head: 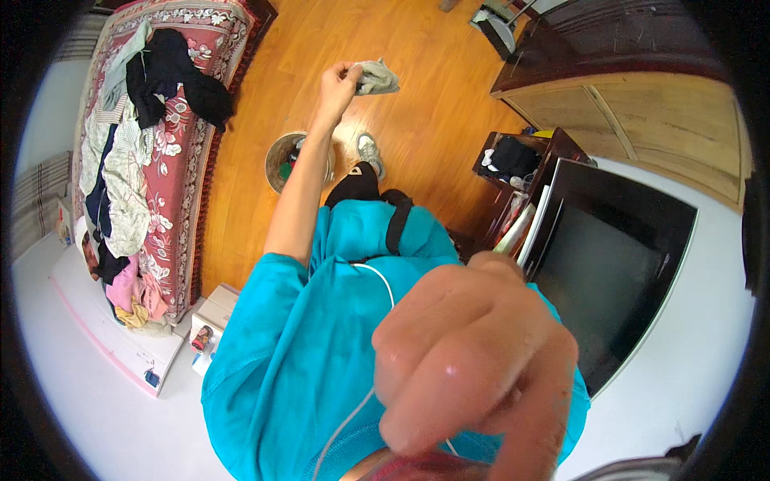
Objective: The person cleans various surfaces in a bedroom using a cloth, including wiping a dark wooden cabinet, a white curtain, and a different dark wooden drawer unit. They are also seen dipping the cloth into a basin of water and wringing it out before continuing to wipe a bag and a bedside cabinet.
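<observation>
My left hand [341, 84] is stretched out over the wooden floor and pinches a crumpled grey cloth [378, 78] between thumb and fingers. Close to the camera, my right hand [469, 355] is raised in front of my chest, its fingers curled; whether they hold anything is hidden. A thin white cable [346, 424] runs down over my teal shirt [289, 361]. Partly behind my left forearm stands a round bin [275, 162] with dark and green items inside. One grey sneaker [368, 150] shows on the floor beside it.
At left, a bed with a red floral cover [174, 204] bears strewn clothes [123, 198]. On the right are a flat black screen [607, 258], an open drawer [490, 174] with black cloth and a dark wooden cabinet [619, 54]. A dustpan [496, 33] lies at the far right.
</observation>
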Demonstrator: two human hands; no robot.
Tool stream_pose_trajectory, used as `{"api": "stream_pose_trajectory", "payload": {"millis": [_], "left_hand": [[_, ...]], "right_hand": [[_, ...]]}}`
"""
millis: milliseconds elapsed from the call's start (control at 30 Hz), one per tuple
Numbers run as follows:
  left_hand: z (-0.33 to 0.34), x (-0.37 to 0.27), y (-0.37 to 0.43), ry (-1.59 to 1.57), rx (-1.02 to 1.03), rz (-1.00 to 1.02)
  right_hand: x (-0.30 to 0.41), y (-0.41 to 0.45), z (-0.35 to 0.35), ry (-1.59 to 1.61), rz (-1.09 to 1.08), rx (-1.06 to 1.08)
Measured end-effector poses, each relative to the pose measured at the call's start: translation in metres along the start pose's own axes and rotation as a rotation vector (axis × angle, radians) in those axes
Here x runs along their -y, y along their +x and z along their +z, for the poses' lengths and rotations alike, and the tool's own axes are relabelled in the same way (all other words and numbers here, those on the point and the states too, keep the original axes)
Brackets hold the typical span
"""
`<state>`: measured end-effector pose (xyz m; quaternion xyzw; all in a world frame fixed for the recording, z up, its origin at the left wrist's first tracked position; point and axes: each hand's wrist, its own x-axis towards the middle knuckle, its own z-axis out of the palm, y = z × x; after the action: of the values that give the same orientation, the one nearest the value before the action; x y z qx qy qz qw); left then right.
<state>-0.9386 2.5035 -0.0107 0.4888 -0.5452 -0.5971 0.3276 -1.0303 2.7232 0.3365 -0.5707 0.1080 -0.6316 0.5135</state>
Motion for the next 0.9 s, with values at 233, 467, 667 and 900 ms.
{"api": "stream_pose_trajectory", "payload": {"millis": [233,467,667,900], "left_hand": [[-0.020,-0.048,0.108,-0.079,-0.053,-0.009],[-0.026,-0.117,0.217,0.696,-0.281,0.610],[-0.060,-0.134,0.353,0.688,-0.211,0.285],[-0.110,-0.157,0.473,0.261,-0.249,0.150]], "right_hand": [[-0.053,0.111,-0.093,-0.147,0.020,0.042],[-0.251,0.128,-0.301,-0.522,0.495,-0.462],[-0.364,0.159,-0.467,-0.535,0.629,-0.502],[-0.457,0.282,-0.563,-0.947,0.599,-0.088]]}}
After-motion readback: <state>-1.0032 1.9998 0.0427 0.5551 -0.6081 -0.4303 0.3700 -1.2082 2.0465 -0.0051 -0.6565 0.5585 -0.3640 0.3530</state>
